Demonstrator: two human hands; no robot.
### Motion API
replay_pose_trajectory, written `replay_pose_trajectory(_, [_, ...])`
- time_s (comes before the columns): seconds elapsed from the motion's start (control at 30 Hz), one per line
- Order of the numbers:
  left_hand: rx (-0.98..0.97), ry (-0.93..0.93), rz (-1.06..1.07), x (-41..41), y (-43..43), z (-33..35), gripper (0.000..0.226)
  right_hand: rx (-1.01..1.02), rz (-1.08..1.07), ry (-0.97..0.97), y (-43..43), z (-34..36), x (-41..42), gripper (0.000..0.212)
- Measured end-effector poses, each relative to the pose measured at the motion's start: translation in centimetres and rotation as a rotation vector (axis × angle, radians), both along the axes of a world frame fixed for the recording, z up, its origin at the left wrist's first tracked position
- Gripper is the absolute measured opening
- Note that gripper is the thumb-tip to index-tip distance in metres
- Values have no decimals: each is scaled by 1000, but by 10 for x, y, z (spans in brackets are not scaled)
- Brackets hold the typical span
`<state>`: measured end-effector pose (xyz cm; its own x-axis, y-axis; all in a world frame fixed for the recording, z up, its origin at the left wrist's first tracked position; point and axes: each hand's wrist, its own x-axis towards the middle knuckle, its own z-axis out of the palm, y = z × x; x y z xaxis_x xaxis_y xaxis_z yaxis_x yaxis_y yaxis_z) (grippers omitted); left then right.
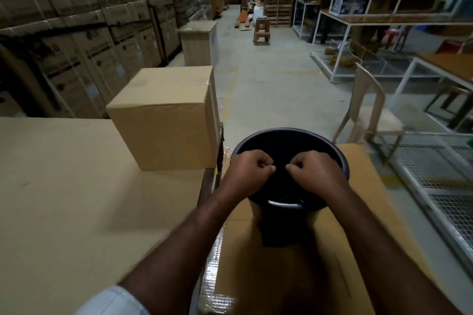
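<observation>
A black round bucket (289, 132) stands on a large flat cardboard box (363, 212) right in front of me. Its metal handle (284, 204) lies down against the near side. My left hand (249, 171) and my right hand (314, 171) hover side by side over the bucket's opening. Both have their fingers curled, with thumb and forefinger tips pressed together and pointing at each other. A small gap separates the two hands. Nothing shows between the fingertips against the dark inside of the bucket.
A sealed cardboard box (166, 120) sits on the tan table (64, 186) to my left. Tall stacks of cartons (89, 33) line the left wall. A wooden chair (371, 115) and white wire racks (440, 186) stand to the right. The concrete aisle runs ahead to a stool (261, 32).
</observation>
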<state>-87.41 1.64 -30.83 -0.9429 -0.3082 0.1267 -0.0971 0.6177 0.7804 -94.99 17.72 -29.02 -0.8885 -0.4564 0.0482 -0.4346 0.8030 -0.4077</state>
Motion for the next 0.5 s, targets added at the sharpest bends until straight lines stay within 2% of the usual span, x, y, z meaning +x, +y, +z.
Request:
replay_pose_trajectory(0.13, [57, 100, 11, 5, 1, 5, 7, -161, -51, 47, -2, 0, -2, 21])
replay_pose_trajectory(0.27, [272, 241, 114, 23, -11, 12, 9, -355, -11, 80, -19, 6, 11, 20])
replay_pose_trajectory(0.33, [361, 307, 191, 40, -22, 15, 10, -441, 48, 99, -36, 13, 26, 20])
replay_pose_trajectory(0.5, [418, 383, 411, 117, -63, 20, 13, -605, 300, 84, -96, 25, 80, 21])
